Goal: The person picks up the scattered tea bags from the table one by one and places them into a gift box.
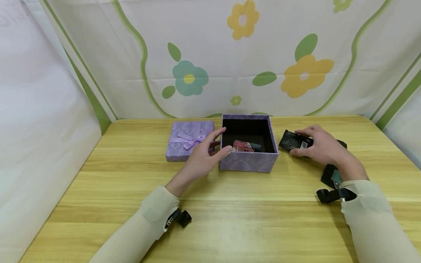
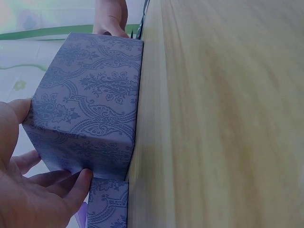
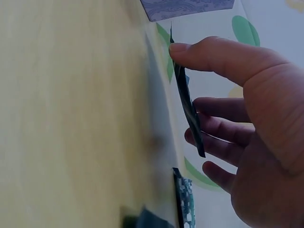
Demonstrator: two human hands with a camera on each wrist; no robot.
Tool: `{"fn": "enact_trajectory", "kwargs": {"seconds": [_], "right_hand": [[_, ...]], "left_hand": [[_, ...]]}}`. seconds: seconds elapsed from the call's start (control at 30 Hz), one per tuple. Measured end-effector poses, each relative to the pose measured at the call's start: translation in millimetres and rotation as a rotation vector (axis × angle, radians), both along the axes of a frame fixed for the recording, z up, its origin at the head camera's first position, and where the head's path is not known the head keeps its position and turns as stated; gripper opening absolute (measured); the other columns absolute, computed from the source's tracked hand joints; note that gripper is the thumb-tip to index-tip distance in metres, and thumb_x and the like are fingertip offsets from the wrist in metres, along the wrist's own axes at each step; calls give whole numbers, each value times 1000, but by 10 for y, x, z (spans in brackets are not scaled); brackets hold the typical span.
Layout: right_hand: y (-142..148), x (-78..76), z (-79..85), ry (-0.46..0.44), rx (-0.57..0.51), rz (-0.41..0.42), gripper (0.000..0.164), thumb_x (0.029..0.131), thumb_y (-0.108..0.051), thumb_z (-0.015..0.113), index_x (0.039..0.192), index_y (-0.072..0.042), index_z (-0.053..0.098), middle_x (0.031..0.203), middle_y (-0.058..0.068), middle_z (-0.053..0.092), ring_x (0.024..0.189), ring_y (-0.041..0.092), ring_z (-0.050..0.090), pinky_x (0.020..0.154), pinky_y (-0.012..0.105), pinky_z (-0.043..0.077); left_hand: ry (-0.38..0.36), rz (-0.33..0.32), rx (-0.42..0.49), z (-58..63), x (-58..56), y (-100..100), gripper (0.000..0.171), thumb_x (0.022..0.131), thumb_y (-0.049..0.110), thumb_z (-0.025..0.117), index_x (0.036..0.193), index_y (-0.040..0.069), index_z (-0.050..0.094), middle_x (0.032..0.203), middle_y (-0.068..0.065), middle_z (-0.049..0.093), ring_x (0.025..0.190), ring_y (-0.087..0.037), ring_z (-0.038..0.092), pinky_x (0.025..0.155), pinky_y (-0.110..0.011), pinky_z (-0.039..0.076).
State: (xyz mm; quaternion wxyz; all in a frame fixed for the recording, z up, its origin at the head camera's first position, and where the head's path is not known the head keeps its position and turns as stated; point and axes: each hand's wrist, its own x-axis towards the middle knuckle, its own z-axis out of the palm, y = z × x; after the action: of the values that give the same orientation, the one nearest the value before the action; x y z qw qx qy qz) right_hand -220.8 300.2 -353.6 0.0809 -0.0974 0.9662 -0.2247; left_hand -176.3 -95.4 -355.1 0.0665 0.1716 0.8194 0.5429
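An uncovered purple patterned box [image 1: 248,162] with a black inside stands at the back of the table. A red packet [image 1: 242,145] lies in it beside a greyish one. My left hand [image 1: 203,155] rests at the box's near left corner, thumb by the front rim and other fingers spread along the left side. To the right of the box, my right hand [image 1: 323,146] pinches a flat black packet [image 1: 289,140] with a small white label. Seen edge-on in the right wrist view, the black packet [image 3: 187,104] is between thumb and fingers, raised off the table.
Left of the box lies its purple lid [image 1: 179,149] with a ribbon bow, partly behind my left hand. Near my right wrist is a dark packet with a teal patch [image 1: 336,178]; another dark item [image 1: 342,143] shows behind that hand. A flowered cloth [image 1: 217,51] hangs behind the table.
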Motion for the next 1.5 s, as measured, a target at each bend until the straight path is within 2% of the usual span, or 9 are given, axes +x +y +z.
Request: {"fn": "enact_trajectory", "kwargs": {"seconds": [0.4,0.73,0.97,1.17,1.5], "right_hand": [[-59,10,160,103,-45,10,86,92,-41,83,158,0,45,155,31,35,140,55,38,111,71,34],[-97,41,237,151,-76,6,85,92,-39,83,157,0,46,149,30,36,126,49,44,102,65,39],[-130,62,267,178,-101,-10,81,91,-39,84,155,-2,50,144,28,38,116,43,47,96,55,39],[-143,88,319,202,-119,-9,79,93,-40,82,154,-2,49,147,28,39,120,45,47,97,59,39],[-211,170,413,262,-226,-10,72,95,-38,80,154,-5,52,150,24,42,141,50,39,112,72,31]], "left_hand": [[-1,-2,5,-10,-3,-3,63,105,44,66,161,46,38,171,2,38,150,-28,50,121,-50,47],[0,0,3,-19,-7,6,62,105,44,66,161,45,39,170,0,39,149,-28,52,120,-49,47],[8,-3,11,-22,-7,4,63,105,43,66,161,45,39,170,-3,40,149,-28,52,119,-51,49],[4,-4,16,-27,-10,0,62,105,43,67,161,45,39,170,-3,40,150,-31,51,119,-52,48],[7,-2,5,-9,-2,9,64,105,43,66,162,44,38,170,-1,39,150,-28,52,120,-49,48]]}}
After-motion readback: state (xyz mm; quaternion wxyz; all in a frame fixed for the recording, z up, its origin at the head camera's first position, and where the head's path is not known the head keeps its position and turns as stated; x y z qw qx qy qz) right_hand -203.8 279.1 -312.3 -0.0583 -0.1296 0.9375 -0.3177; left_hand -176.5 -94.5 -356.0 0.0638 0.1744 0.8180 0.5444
